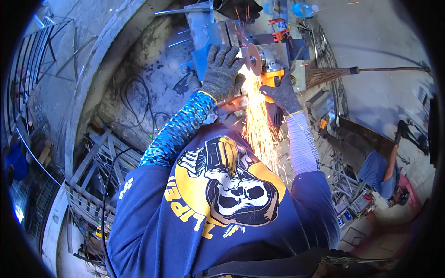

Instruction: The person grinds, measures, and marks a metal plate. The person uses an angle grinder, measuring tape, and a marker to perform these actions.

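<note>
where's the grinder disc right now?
Head view, top centre: the grinder disc sits between the gloved left hand and right hand, on the orange angle grinder, sparks streaming toward the person.

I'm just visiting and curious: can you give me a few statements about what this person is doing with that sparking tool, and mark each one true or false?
1. Both hands wear knitted work gloves. True: the left hand and the right hand are gloved.
2. The right hand holds an angle grinder with a yellow body. True: it grips the angle grinder.
3. No sparks are coming off the disc. False: a stream of sparks falls toward the person's chest.
4. The left hand grips a hammer. False: it rests on the metal workpiece beside the grinder's disc.
5. The person works alone. False: another person bends over at the right.
</note>
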A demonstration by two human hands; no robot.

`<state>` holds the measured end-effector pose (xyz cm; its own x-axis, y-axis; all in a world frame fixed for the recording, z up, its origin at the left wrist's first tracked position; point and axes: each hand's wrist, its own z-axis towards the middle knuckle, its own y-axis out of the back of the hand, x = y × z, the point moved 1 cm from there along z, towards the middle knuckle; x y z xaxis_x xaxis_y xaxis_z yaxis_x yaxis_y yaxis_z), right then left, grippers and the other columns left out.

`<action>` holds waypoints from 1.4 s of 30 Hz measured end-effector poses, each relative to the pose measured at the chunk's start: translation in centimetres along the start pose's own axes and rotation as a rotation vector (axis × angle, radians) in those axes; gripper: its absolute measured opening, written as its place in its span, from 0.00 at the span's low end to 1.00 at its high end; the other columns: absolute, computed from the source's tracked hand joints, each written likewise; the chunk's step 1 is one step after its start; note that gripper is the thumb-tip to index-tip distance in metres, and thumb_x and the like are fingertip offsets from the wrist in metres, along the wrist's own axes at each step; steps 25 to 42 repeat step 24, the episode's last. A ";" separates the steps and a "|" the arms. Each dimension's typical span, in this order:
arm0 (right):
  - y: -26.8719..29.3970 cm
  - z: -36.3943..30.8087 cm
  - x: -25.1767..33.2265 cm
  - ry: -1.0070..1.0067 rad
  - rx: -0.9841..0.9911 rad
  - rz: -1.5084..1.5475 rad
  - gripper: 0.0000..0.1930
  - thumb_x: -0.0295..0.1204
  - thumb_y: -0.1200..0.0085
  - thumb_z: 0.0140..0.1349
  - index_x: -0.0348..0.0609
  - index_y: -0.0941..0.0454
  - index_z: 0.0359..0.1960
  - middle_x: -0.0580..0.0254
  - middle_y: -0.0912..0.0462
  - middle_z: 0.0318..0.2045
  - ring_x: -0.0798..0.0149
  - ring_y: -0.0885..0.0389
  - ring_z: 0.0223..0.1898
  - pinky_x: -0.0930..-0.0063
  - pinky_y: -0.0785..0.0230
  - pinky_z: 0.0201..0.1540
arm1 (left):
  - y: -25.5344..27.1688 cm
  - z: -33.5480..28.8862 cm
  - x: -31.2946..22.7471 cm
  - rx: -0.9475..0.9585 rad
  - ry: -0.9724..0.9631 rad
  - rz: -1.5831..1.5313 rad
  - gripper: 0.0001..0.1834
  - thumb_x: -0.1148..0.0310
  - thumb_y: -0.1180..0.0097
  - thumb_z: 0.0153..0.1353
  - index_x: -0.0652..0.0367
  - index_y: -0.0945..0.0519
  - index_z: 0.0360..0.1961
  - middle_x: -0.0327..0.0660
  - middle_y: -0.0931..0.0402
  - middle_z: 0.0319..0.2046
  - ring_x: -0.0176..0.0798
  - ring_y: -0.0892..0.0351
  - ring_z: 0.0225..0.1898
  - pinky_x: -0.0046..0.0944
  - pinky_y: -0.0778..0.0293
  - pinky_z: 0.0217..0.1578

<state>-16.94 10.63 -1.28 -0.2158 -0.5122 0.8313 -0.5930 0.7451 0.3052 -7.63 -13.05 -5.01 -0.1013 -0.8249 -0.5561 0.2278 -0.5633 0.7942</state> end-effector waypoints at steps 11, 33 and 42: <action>0.4 0.5 0.8 -0.003 0.013 -0.036 0.56 0.28 0.20 0.44 0.44 0.44 0.75 0.53 0.25 0.62 0.55 0.20 0.59 0.61 0.23 0.64 | -0.2 0.0 0.0 0.009 -0.002 0.009 0.29 0.53 0.33 0.59 0.54 0.18 0.59 0.53 0.30 0.72 0.64 0.38 0.76 0.73 0.52 0.78; -0.2 1.2 1.8 -0.057 -0.001 -0.084 0.53 0.30 0.21 0.48 0.49 0.43 0.76 0.49 0.26 0.65 0.54 0.21 0.63 0.59 0.26 0.68 | -0.2 0.0 0.5 0.062 0.021 0.051 0.32 0.51 0.30 0.57 0.54 0.18 0.61 0.52 0.33 0.75 0.64 0.41 0.78 0.73 0.55 0.79; -0.2 1.2 1.8 -0.057 -0.001 -0.084 0.53 0.30 0.21 0.48 0.49 0.43 0.76 0.49 0.26 0.65 0.54 0.21 0.63 0.59 0.26 0.68 | -0.2 0.0 0.5 0.062 0.021 0.051 0.32 0.51 0.30 0.57 0.54 0.18 0.61 0.52 0.33 0.75 0.64 0.41 0.78 0.73 0.55 0.79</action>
